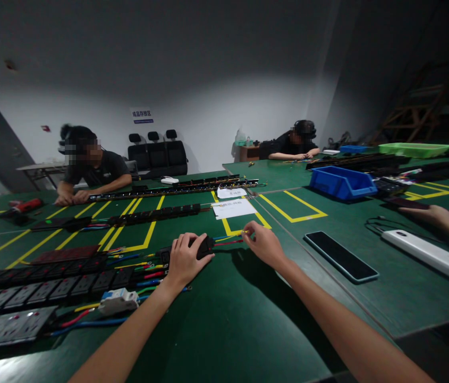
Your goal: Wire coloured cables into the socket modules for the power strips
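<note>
My left hand (186,259) is wrapped over the end of a black power strip (207,244) and presses it to the green table. Thin wires (228,240), red, blue and yellow, come out of that end and run to the right. Thumb and fingertips of my right hand (263,243) pinch the wires near their far ends; which ones exactly I cannot tell. More socket strips (84,287) lie in rows to the left, with coloured leads at their right ends. A white circuit breaker (118,301) rests among these leads, close to my left forearm.
A phone (340,256) and a white elongated device (431,254) lie to the right, near another person's hand (433,215). Beyond are a blue bin (341,182), white papers (234,208) and yellow tape lines. Two people (96,165) lean over the table's far side.
</note>
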The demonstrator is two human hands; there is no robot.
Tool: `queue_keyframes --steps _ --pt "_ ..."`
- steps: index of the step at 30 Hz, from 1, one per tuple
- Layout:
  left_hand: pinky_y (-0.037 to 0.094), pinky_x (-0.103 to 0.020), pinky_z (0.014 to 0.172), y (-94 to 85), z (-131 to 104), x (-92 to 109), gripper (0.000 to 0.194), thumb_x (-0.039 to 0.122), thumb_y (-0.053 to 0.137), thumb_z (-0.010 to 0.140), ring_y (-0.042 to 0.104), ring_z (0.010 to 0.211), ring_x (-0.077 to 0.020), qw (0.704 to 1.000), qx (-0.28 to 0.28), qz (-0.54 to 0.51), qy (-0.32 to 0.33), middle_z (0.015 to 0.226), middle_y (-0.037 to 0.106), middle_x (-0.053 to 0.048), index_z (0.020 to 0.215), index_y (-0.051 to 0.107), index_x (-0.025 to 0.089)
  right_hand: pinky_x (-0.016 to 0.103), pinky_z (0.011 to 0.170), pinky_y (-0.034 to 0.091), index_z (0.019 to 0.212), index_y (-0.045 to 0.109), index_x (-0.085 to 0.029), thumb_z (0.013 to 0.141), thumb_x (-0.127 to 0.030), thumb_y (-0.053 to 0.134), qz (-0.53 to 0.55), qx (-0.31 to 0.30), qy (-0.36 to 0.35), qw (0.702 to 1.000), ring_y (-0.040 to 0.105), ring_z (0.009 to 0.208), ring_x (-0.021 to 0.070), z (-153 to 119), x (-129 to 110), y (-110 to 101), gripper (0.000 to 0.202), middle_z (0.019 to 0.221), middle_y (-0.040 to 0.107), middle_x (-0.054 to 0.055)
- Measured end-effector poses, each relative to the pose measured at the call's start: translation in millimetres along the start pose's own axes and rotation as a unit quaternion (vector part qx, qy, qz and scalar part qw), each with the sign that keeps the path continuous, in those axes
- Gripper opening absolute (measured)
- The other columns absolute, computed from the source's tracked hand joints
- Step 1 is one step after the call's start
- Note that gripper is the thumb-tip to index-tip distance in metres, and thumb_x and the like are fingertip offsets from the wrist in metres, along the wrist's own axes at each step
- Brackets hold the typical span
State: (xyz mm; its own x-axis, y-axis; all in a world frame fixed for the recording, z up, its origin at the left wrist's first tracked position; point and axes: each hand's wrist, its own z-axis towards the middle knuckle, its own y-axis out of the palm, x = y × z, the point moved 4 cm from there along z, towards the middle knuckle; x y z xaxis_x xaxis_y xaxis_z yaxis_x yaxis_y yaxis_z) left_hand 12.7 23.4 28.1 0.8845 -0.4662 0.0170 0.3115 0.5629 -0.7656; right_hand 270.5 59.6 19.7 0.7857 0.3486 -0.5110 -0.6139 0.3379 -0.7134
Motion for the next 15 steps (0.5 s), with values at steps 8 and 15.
queue_keyframes --steps 8,15 --pt "0.045 -0.040 0.086 0.0 0.1 0.4 0.058 0.044 0.078 0.079 0.056 0.102 -0.0277 1.000 0.005 -0.006 -0.002 0.110 0.060 -0.010 0.131 0.062 0.025 0.027 0.054 0.038 0.096 0.064 -0.022 0.089 -0.043 0.055 0.095 0.004 0.029 0.995 0.062 0.057 0.0173 1.7 5.9 1.7 0.023 0.063 0.066 -0.001" --pt "0.044 -0.040 0.086 -0.2 0.1 0.8 0.058 0.045 0.078 0.079 0.055 0.103 -0.0275 1.000 -0.002 -0.004 0.003 0.111 0.059 -0.010 0.130 0.062 0.023 0.024 0.046 0.041 0.091 0.062 -0.022 0.087 -0.043 0.056 0.205 -0.026 0.102 0.973 0.064 0.050 0.0179 -0.5 4.9 8.0 0.022 0.056 0.066 -0.001"
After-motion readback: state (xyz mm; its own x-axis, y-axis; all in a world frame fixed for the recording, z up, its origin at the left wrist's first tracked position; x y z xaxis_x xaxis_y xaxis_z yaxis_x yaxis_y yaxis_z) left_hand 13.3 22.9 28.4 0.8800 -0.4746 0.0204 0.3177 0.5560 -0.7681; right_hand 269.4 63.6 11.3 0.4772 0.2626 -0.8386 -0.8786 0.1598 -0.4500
